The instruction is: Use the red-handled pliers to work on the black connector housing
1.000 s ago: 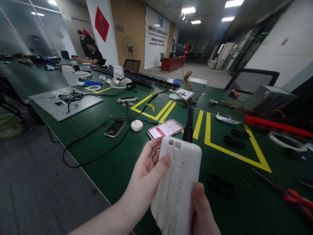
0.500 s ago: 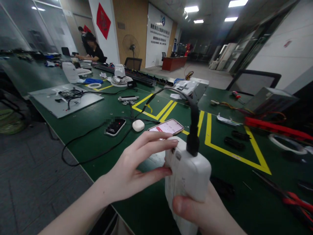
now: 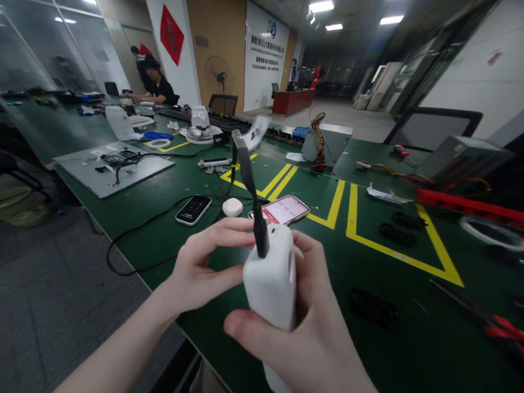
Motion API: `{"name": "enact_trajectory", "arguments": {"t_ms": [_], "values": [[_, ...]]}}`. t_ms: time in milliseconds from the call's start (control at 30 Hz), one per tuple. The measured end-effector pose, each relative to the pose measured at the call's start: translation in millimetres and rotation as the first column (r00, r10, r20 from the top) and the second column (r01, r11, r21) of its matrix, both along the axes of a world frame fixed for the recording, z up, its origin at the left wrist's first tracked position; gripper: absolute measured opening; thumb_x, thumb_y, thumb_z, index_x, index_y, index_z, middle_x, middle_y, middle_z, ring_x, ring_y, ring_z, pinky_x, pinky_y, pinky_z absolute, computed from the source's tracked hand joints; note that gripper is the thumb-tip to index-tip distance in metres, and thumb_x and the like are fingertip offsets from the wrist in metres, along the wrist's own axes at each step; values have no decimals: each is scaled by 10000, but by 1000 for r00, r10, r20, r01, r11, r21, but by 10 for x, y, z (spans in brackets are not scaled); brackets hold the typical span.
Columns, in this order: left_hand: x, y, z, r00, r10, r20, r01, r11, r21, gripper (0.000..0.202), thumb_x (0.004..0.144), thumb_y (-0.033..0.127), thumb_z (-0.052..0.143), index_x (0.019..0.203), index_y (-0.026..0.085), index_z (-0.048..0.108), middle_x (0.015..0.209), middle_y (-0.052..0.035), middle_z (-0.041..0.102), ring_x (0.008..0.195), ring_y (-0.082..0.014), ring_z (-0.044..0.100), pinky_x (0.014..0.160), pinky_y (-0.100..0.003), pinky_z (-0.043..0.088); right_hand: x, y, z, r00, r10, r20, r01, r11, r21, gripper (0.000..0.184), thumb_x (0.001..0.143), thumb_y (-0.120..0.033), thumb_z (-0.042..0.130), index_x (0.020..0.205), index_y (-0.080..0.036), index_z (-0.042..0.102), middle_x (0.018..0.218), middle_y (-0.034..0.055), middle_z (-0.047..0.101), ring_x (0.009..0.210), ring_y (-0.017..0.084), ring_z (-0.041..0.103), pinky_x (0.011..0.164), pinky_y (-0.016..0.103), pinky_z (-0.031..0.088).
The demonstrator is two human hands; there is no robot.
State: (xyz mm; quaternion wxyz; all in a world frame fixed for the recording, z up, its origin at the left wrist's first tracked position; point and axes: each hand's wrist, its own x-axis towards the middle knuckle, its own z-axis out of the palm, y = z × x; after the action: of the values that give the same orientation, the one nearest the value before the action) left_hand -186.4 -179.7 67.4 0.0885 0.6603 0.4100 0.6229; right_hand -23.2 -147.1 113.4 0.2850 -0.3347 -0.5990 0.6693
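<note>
My right hand (image 3: 307, 327) is wrapped round a white power bank (image 3: 272, 284), held upright above the green bench (image 3: 172, 245). A black cable (image 3: 249, 185) is plugged into its top and rises up and back. My left hand (image 3: 204, 262) is at the plug, thumb and forefinger closing on the black connector (image 3: 261, 240). Behind the hands a phone with a lit white and red screen (image 3: 286, 209) lies flat. A white earbud case (image 3: 232, 207) and a black phone (image 3: 194, 209) sit to its left.
Yellow tape lines (image 3: 347, 218) mark the bench. A grey panel with wiring (image 3: 114, 166) lies at the left, a metal power supply box (image 3: 327, 144) at the back. Red-handled tools (image 3: 491, 327) and black clips (image 3: 372, 308) lie to the right. A person (image 3: 158, 87) sits far back.
The power bank has been turned edge-on and raised, so the cable now swings to the left. My left hand moved from its top face to the plug; my right hand grips it higher.
</note>
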Motion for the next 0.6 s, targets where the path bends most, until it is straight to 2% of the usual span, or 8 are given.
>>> {"name": "enact_trajectory", "arguments": {"t_ms": [100, 267, 333, 467, 600], "values": [[-45, 56, -27, 999, -38, 7, 38, 999, -30, 267, 827, 184, 733, 1075, 233, 646, 1159, -68, 674, 1061, -243, 647, 874, -363, 536, -39, -44, -10, 995, -86, 54, 83, 995, 60, 778, 553, -286, 817, 1213, -290, 405, 1110, 40, 606, 911, 235, 628, 722, 343, 536], [-173, 145, -22, 984, -135, -118, 128, 990, -63, 219, 849, 276, 714, 1032, 209, 616, 1182, -103, 632, 1017, -240, 629, 854, -363, 527, -49, -76, -82, 992, -101, 71, 99, 994, 39, 772, 539, -301, 813, 1201, -270, 417, 1119, 50, 601, 987, 255, 613, 791, 363, 525], [-200, 149, -25, 984, -111, -141, 102, 993, -67, 190, 844, 280, 717, 970, 196, 603, 1155, -106, 632, 973, -225, 628, 835, -351, 526, -56, -63, -133, 992, -96, 81, 93, 995, 37, 789, 517, -318, 820, 1198, -270, 425, 1118, 49, 602, 1007, 265, 605, 788, 368, 524], [-236, 68, -73, 990, -43, -133, 39, 999, -37, 158, 829, 226, 729, 820, 193, 575, 926, -52, 663, 842, -187, 629, 749, -314, 523, -97, -33, -238, 999, -34, 30, 34, 999, -5, 744, 569, -359, 787, 1212, -273, 423, 1094, 49, 607, 940, 248, 618, 709, 352, 531], [-293, -85, -175, 991, 50, -126, -61, 995, -81, 101, 848, 222, 706, 833, 195, 610, 810, -45, 669, 745, -177, 631, 641, -288, 510, -177, -51, -316, 997, -19, 69, 17, 999, 31, 719, 552, -340, 798, 1174, -272, 443, 1058, 41, 599, 873, 227, 614, 687, 346, 528]]}}
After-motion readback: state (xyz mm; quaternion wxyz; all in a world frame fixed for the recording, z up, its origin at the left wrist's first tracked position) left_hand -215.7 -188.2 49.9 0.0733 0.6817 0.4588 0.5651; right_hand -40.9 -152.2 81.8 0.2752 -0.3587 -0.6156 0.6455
